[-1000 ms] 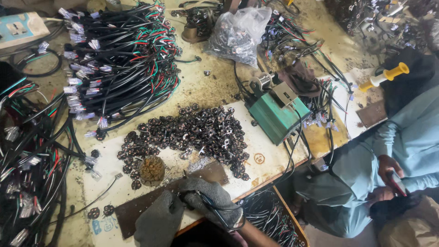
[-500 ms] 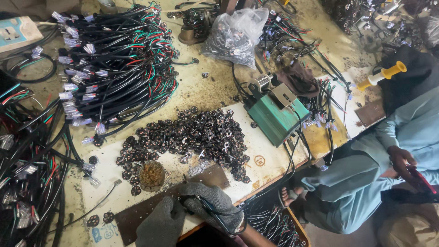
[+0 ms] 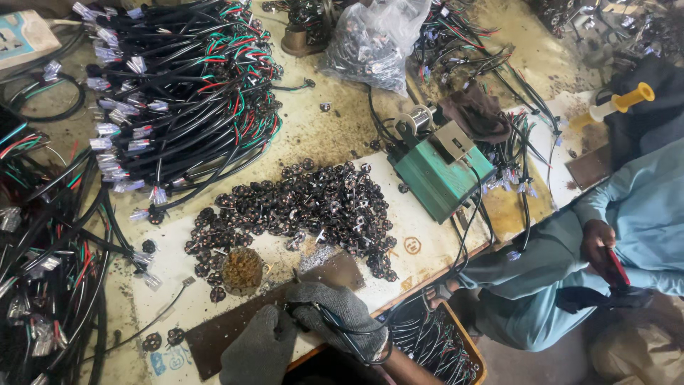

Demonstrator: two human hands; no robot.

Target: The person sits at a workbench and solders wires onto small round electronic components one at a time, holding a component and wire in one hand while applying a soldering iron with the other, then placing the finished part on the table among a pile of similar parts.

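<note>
Head view: both gloved hands, left [image 3: 260, 349] and right [image 3: 342, 314], clenched on a thin black wire [image 3: 335, 335]. Light and floppy, I'd guess; best pinched near its tip.

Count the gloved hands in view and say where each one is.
2. The left hand in a grey glove is at the bottom edge. The right hand, also gloved, is beside it, closed on a thin black tool. A co-worker's bare hand at right is not counted.
</note>
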